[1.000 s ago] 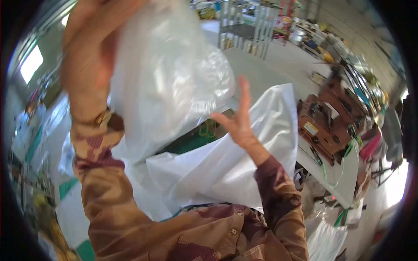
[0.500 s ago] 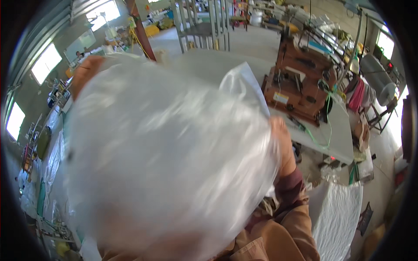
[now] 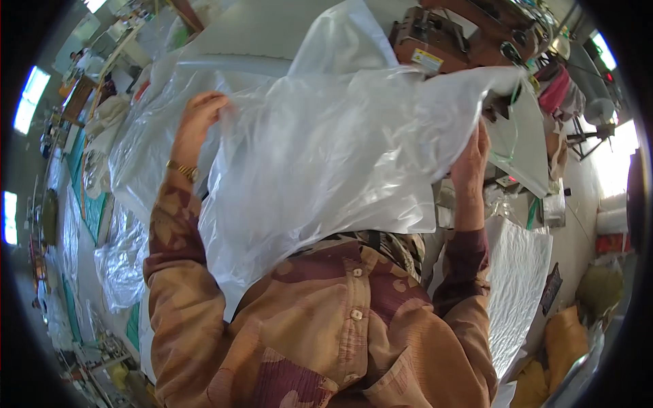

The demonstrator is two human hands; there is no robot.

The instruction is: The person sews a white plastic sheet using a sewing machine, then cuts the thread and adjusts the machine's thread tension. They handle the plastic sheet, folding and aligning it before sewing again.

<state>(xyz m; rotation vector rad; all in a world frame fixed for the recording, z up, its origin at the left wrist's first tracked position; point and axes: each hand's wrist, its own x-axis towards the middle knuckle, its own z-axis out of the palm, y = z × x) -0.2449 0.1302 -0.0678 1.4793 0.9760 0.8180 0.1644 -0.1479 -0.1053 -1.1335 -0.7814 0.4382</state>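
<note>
A large translucent plastic sheet (image 3: 326, 149) spreads crumpled across the space in front of my body, its lower edge by my waist. On its right, my right hand (image 3: 471, 160) is closed around the edge, and a corner stretches past the fingers toward the brown machine. My left hand (image 3: 202, 112), with a gold watch on the wrist, is at the sheet's upper left. Its fingers are bent together at the plastic, the tips slightly blurred. Behind the sheet, another piece of clear plastic (image 3: 139, 163) lies to the left, and a pale fold (image 3: 347, 41) rises at the top.
A brown machine (image 3: 435, 41) with green thread stands on the pale table (image 3: 265, 30) at the far right. White quilted-looking material (image 3: 520, 285) hangs right of me. Crumpled clear plastic (image 3: 122, 262) is at my left. An orange-yellow bundle (image 3: 564, 340) sits at the lower right.
The sheet has come down from in front of my view and now lies lower and flatter. My left hand has moved right and my right hand slightly right and up. My view has tilted down.
</note>
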